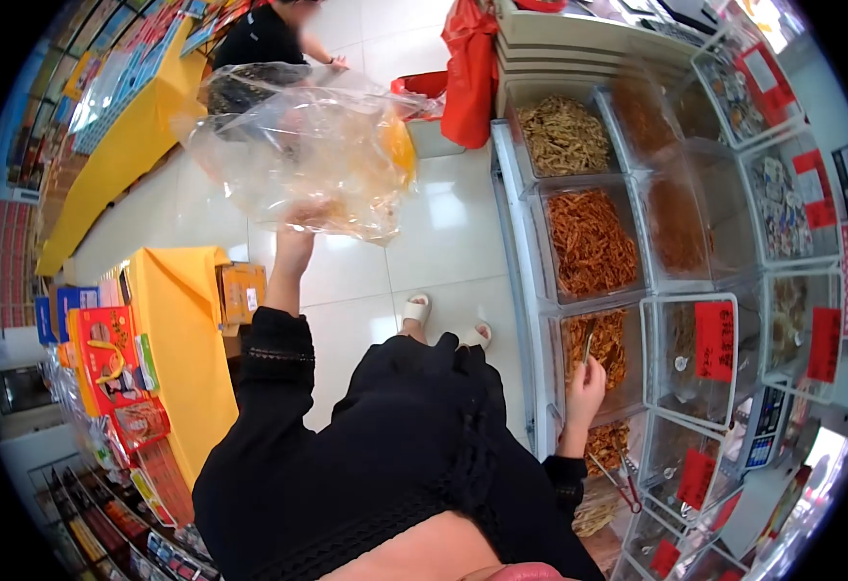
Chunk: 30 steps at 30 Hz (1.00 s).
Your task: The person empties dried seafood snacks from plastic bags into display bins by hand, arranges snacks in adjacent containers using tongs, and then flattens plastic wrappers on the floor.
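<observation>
A large clear plastic bag (288,145), puffed out and crinkled, hangs from my left hand (306,215), whose fingers are closed on its near edge. Over at the right, my right hand (585,392) grips thin metal tongs (589,344); part of them is hidden by my fingers. Below them are orange-brown dried strips (600,331) in a clear bin. The neighbouring bin holds reddish shredded dried food (589,242), and beyond it are pale brown dried strips (565,136). Another pair of tongs (627,479) with red handles rests by the nearest bin.
Several clear bins with hinged lids and red labels (714,339) line the right side. On the left stands a yellow-covered table (177,358) with boxed goods. A person in black (257,44) is beyond the bag, near a red plastic bag (469,73). Tiled floor (347,320) lies between.
</observation>
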Available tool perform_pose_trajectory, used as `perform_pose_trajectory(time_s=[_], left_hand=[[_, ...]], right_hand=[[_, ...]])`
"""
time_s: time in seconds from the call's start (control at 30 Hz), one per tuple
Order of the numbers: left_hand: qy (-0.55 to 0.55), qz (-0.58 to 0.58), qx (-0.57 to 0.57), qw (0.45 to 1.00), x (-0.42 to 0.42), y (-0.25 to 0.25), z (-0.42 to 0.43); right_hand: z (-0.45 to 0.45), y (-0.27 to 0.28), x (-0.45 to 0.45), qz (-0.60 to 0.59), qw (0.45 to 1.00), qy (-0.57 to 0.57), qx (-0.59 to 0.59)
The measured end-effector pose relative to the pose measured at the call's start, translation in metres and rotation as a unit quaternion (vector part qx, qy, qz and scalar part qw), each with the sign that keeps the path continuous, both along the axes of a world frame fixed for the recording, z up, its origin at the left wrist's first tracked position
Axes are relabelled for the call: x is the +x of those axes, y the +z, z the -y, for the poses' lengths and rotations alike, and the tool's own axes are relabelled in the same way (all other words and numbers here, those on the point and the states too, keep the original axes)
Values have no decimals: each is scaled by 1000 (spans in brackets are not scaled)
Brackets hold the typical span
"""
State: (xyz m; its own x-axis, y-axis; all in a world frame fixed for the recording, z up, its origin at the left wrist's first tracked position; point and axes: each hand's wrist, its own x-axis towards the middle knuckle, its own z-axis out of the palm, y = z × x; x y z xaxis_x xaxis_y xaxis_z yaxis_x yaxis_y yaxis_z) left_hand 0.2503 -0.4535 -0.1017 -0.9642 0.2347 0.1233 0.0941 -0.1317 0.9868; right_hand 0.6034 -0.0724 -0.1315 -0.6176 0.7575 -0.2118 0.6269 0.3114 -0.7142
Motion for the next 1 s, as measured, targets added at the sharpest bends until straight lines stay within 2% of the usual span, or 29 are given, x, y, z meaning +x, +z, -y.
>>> perform_pose_trajectory(time_s=[0.07,0.13,0.2,0.23,0.3,0.33,0.4,0.43,0.53,0.6,0.63,0.7,0.73,0.8,0.83,0.9,0.93,1.0], left_hand=[[31,-1,-1,1000,2,6,23],[56,11,28,998,9,4,42],[96,43,14,994,7,-6,70],[102,46,18,994,5,-9,81],[146,62,-88,983,-1,-17,101],[154,67,-83,982,-2,-19,110],[153,81,-151,973,-16,-16,128],[158,83,-148,973,-23,-23,140],[155,101,-94,978,-58,-49,176],[92,157,-141,973,-77,-62,190],[97,162,-138,972,-88,-70,192],[38,112,-211,970,-107,-82,185],[36,95,-204,974,-117,-81,175],[6,100,-213,972,-141,-77,151],[-21,125,-228,965,-151,-76,138],[-51,104,-208,971,-173,-95,112],[-86,97,-192,973,-186,-102,97],[-116,91,-179,973,-209,-115,71]], right_hand=[[13,-2,-54,-130,984,118,13],[48,25,-117,-150,961,204,-112],[95,29,-178,-187,907,299,-231],[122,35,-208,-175,885,347,-257],[179,42,-263,-153,832,421,-328],[208,48,-286,-142,805,445,-365],[264,40,-324,-123,783,493,-358],[286,34,-340,-119,782,498,-357],[344,11,-384,-85,791,468,-385],[368,-17,-406,-104,786,399,-461],[374,-40,-415,-98,785,402,-461],[380,-79,-427,-75,840,424,-330],[379,-82,-434,-72,841,421,-333],[366,-88,-450,-56,774,247,-580],[359,-92,-459,-52,775,245,-580],[340,-100,-476,-56,770,155,-616],[330,-104,-487,-51,770,157,-617],[311,-114,-511,-98,774,103,-618]])
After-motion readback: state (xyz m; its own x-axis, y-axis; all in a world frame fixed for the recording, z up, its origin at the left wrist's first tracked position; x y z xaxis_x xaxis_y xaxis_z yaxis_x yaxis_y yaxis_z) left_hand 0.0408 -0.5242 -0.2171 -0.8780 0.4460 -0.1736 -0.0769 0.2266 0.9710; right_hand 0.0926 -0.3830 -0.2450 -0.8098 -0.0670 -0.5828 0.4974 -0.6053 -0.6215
